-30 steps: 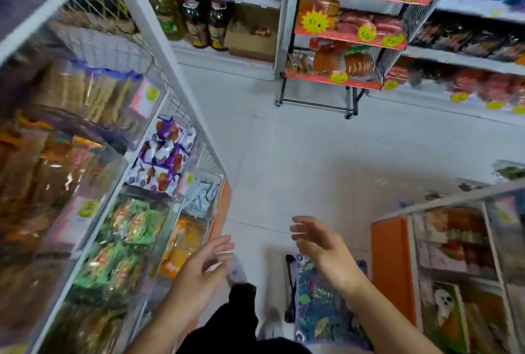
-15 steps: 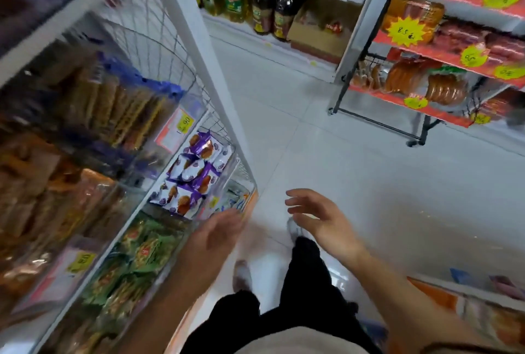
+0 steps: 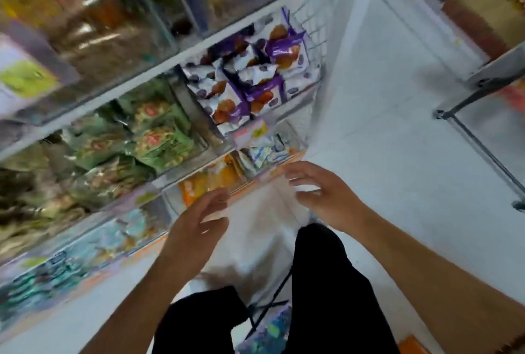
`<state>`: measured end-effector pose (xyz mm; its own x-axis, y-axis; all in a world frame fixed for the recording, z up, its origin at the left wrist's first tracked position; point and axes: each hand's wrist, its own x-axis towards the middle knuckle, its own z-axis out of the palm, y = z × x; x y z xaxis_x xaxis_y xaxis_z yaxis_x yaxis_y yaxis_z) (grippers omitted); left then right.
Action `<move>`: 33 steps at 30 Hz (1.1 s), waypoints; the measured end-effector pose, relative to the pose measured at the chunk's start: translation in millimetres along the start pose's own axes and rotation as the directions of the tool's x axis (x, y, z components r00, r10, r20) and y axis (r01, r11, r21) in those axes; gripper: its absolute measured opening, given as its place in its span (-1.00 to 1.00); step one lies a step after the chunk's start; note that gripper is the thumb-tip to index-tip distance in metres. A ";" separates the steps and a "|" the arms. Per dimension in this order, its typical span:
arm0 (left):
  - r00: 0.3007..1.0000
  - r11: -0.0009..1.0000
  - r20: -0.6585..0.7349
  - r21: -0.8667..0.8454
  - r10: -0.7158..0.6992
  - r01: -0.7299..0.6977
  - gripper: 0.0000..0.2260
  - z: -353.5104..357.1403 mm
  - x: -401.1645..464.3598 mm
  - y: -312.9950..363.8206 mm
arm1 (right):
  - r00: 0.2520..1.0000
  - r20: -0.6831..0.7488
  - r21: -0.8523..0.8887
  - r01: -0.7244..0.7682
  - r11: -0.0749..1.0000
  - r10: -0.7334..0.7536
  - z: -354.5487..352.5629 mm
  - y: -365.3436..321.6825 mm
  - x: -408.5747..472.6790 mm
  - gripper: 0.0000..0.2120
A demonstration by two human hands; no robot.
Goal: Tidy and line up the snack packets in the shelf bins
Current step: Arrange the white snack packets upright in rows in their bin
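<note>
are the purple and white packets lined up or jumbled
Jumbled: the purple and white packets lie tilted at different angles, overlapping in a heap in their bin.

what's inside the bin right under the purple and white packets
Small white and blue packets show through the clear bin. A price label on the bin front covers part of them, and blur hides their print and how they are stacked.

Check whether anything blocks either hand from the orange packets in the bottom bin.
Nothing visible does. The left hand and right hand hover open in front of the shelf, holding nothing. The orange packets lie just past the bin's clear front wall, which the fingers must reach over.
</note>
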<state>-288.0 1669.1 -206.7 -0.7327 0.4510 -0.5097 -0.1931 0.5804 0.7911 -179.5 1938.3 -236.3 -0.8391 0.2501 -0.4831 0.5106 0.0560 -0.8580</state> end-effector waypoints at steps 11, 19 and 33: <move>0.892 0.846 -0.207 0.456 0.403 -0.276 -0.49 -15.6 123.3 -237.9 | 0.787 0.322 -0.555 0.607 0.569 -0.526 142.4 124.2 197.2 -0.43; 0.727 0.669 -0.282 0.673 0.627 -0.315 -0.49 -16.9 132.1 -291.1 | 0.680 0.268 -0.771 0.576 0.271 -0.683 166.8 152.3 235.6 -0.41; 0.687 0.808 -0.521 0.566 0.506 -0.166 -0.42 -24.5 78.7 -291.9 | 0.789 0.098 -0.676 0.500 0.542 -0.606 133.5 139.9 176.9 -0.41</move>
<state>-305.3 1518.6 -469.5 -0.9413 0.2504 0.2263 0.3348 0.7775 0.5323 -281.6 1861.4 -465.0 -0.9902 0.0692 0.1216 -0.0158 0.8084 -0.5884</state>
